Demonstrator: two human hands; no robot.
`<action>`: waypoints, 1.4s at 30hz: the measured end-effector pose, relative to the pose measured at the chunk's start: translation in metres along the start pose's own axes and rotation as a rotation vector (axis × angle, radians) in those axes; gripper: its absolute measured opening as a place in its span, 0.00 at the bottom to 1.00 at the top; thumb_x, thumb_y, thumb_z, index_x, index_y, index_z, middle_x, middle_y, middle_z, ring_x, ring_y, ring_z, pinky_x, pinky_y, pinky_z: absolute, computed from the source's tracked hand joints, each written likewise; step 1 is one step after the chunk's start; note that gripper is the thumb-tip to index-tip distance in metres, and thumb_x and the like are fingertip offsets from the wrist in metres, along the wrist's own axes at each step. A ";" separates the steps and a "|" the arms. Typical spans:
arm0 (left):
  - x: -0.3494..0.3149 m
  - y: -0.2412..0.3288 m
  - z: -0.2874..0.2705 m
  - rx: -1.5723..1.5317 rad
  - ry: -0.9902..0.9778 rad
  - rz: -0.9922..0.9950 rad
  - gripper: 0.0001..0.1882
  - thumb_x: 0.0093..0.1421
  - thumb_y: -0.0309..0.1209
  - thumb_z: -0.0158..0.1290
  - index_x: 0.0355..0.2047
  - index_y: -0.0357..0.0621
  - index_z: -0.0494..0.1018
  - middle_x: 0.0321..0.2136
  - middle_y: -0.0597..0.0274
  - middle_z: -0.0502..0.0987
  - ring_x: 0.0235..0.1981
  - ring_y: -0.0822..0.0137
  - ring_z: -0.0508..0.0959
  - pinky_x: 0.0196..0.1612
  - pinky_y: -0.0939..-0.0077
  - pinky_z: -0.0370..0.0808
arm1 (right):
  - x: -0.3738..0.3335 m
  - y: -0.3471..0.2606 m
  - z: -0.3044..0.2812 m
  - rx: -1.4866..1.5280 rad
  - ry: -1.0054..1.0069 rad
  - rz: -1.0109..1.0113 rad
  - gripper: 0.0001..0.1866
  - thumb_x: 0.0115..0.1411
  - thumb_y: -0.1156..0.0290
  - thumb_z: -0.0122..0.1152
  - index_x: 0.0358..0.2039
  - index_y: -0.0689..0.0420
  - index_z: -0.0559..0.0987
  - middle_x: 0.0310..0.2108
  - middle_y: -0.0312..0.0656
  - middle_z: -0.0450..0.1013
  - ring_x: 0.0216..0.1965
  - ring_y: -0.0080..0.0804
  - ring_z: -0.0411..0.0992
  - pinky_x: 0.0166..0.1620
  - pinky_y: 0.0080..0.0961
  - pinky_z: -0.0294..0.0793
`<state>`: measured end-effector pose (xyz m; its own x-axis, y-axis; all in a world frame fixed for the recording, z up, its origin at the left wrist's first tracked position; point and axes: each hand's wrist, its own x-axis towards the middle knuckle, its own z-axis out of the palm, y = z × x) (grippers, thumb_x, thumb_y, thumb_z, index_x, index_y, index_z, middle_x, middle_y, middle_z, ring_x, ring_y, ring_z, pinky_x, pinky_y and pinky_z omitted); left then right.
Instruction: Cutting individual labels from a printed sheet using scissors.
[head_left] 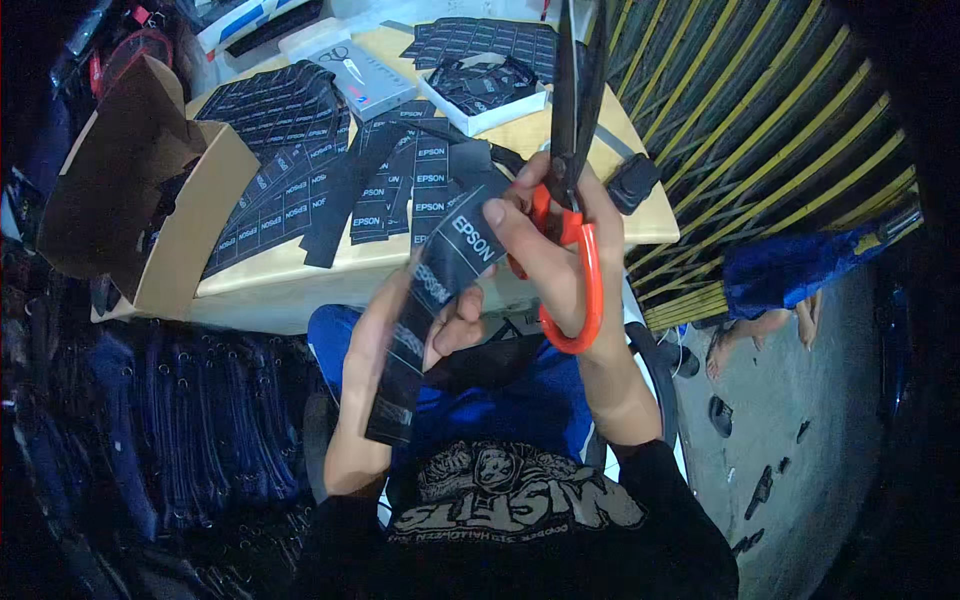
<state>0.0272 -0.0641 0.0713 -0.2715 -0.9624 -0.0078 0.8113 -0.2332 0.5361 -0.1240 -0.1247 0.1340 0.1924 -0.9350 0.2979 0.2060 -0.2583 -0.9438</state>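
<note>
A strip of black fabric labels [405,340] with pale lettering slants down across the middle, its lower part blurred. My right hand [545,240] pinches its upper end under the thumb. That same hand carries scissors [590,290] with orange handles, the dark blades pointing up and away from me. Behind the strip is my left hand [455,325], fingers curled and partly covered. Whatever lies between those fingers is hidden. More label strips [430,180] lie on the table just beyond my hands.
On the pale wooden table [640,225] lie label sheets [270,105], a grey box [365,85] and a white tray [490,122] of black pieces. An open cardboard box [185,235] stands left. A small black object [632,182] rests near the right edge. Yellow-striped material [760,130] hangs right.
</note>
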 end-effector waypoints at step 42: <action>0.030 -0.014 0.021 0.567 0.433 0.525 0.09 0.55 0.21 0.54 0.37 0.34 0.72 0.29 0.57 0.77 0.24 0.70 0.77 0.27 0.80 0.73 | -0.006 0.045 -0.014 -0.048 0.125 -0.043 0.13 0.53 0.80 0.60 0.38 0.61 0.67 0.27 0.33 0.66 0.28 0.16 0.65 0.30 0.13 0.65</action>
<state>-0.0028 -0.0864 0.0811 0.3768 -0.9209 0.0999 0.3661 0.2471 0.8972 -0.1289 -0.1340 0.0877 0.0627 -0.9450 0.3209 0.1648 -0.3073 -0.9372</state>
